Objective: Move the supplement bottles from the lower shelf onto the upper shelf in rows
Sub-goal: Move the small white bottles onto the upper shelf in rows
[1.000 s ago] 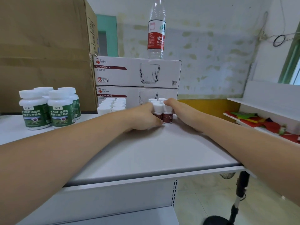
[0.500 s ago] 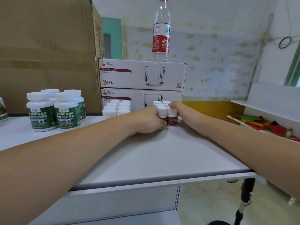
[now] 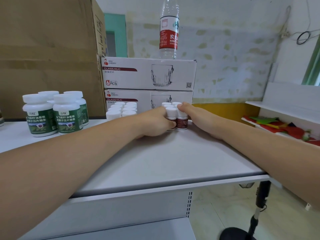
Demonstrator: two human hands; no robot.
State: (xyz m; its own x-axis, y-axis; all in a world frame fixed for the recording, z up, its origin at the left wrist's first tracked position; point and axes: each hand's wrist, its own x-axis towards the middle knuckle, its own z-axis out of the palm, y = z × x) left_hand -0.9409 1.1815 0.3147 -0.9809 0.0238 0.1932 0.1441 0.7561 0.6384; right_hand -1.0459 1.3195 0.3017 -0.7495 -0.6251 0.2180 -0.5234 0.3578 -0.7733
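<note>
- Two hands bracket one block of small brown-label bottles [image 3: 182,121] on the upper shelf [image 3: 155,161]. The block sits directly between them and touches both.
- The left hand [image 3: 154,122] is clenched round the front-left bottle of the block, thumb across its label. Its other fingers are curled out of sight.
- The right hand [image 3: 199,118] lies along the block's right flank. The fingers that show are stretched out, with one tip over the front-right cap. As far as I can judge, it presses rather than grasps.
- Every bottle stands upright, cap up. The rows run away from the hands toward the glass mug boxes [image 3: 149,75] just past the fingertips.
- Neither hand is nearer, since both are already in contact. The next move is probably a squaring of the rows, which turns on the hands pushing toward each other across the block's short width.
- Beyond the left hand stands a second group of white-capped bottles [image 3: 123,110], and the green-label bottles [image 3: 52,116] stand well out to its left.
- The rear bottles of the block show only their caps, so their count is uncertain.
- Only a bare strip of the lower shelf [image 3: 121,229] shows beneath the forearms — whatever is left on it is cut off.
</note>
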